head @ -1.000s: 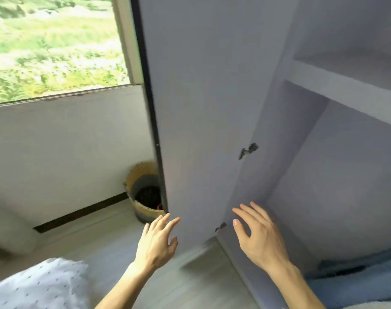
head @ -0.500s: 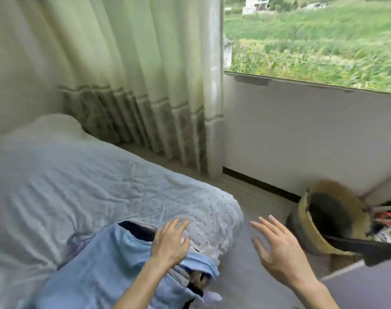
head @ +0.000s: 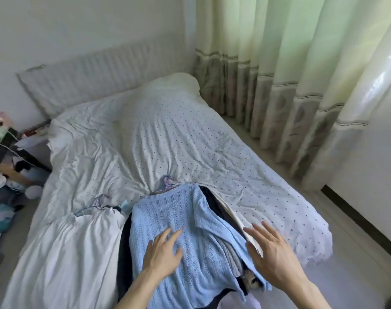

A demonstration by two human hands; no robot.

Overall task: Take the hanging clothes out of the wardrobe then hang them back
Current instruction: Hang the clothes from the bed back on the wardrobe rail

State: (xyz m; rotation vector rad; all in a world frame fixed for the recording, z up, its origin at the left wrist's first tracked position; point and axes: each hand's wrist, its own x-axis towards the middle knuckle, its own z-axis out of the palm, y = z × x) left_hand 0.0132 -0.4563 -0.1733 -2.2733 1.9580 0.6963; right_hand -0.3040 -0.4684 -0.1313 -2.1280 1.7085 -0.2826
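Observation:
A pile of clothes on hangers lies on the bed (head: 190, 139), with a light blue knit sweater (head: 181, 219) on top. Dark and grey garments show under its edges. A white garment (head: 78, 237) lies to its left, and a pastel hanger (head: 167, 181) sticks out at the sweater's collar. My left hand (head: 163, 253) hovers over the sweater with fingers spread and holds nothing. My right hand (head: 272, 253) is held open over the pile's right edge. The wardrobe is out of view.
The bed wears a white dotted sheet, with a pillow (head: 96, 79) at the headboard. Long curtains (head: 290, 74) hang along the right. A cluttered bedside table (head: 9, 152) and heaped items stand at the left. Bare floor (head: 346, 253) runs along the bed's right side.
My view has swung from the open wardrobe, past the window, to the bed. Both empty hands have come over the clothes pile.

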